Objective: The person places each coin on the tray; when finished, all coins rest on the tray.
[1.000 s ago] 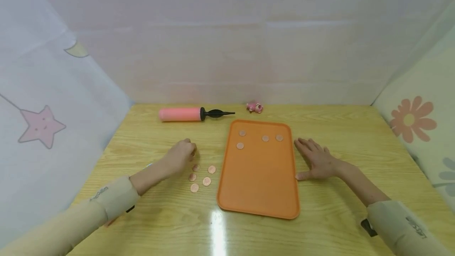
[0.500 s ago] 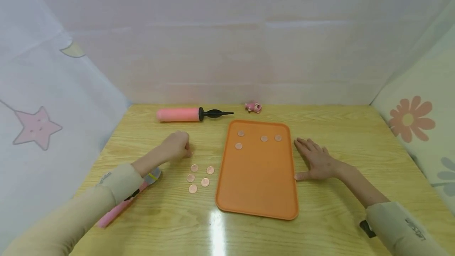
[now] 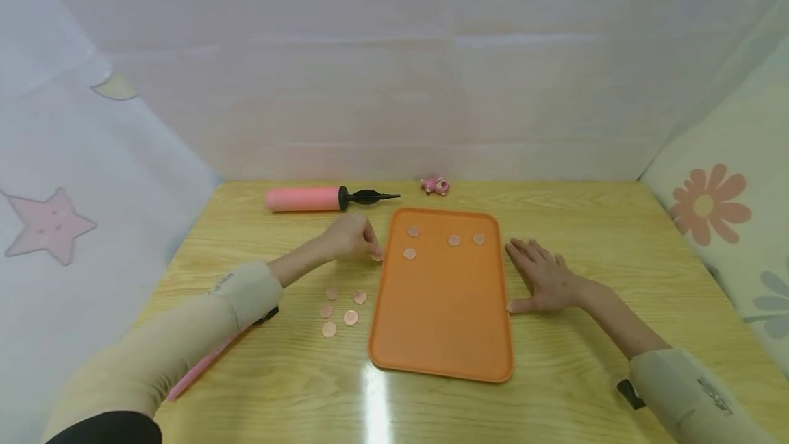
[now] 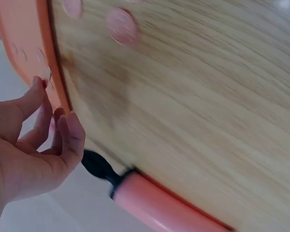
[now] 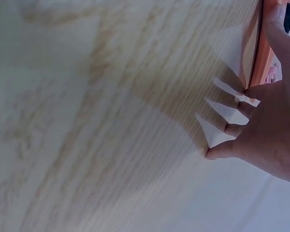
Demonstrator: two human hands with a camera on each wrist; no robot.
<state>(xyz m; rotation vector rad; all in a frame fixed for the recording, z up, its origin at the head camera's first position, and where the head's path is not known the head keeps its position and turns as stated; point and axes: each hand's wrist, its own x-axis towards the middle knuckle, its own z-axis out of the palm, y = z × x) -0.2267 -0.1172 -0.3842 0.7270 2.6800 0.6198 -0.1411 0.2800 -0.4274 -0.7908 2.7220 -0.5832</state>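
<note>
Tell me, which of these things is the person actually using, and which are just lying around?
In use: left hand pinching a coin, tray, four loose coins, right hand beside the tray.

Lying about: pump, small pink toy, pink stick.

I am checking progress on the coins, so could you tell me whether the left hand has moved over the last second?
Yes. The left hand has moved right, from above the loose coins to the orange tray's left rim.

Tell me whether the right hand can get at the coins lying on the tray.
Probably yes: the right hand rests flat beside the tray, and nothing stands between it and the coins on it.
</note>
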